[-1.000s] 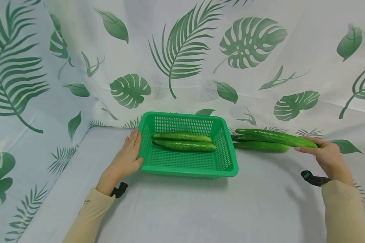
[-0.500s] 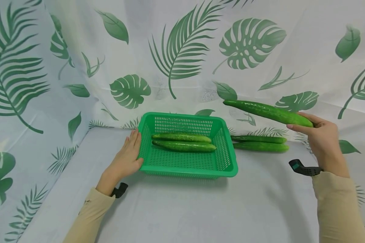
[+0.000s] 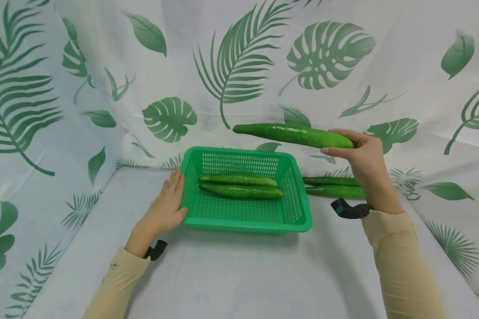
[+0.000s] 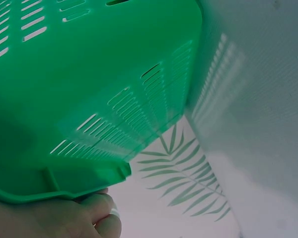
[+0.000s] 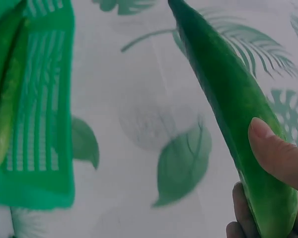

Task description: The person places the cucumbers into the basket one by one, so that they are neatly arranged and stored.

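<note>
Left hand (image 3: 162,208) is straight-fingered against the green basket (image 3: 247,225), right hand (image 3: 366,156) has a cucumber (image 3: 287,134) gripped thumb-to-fingers, just swung over near its back rim, so only the loose pair (image 3: 333,191) is left on its right.

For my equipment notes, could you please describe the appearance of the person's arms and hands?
The left sleeve and right sleeve are beige. The left hand and right hand wear no gloves. A black device is at each wrist; the right one shows a teal patch.
</note>
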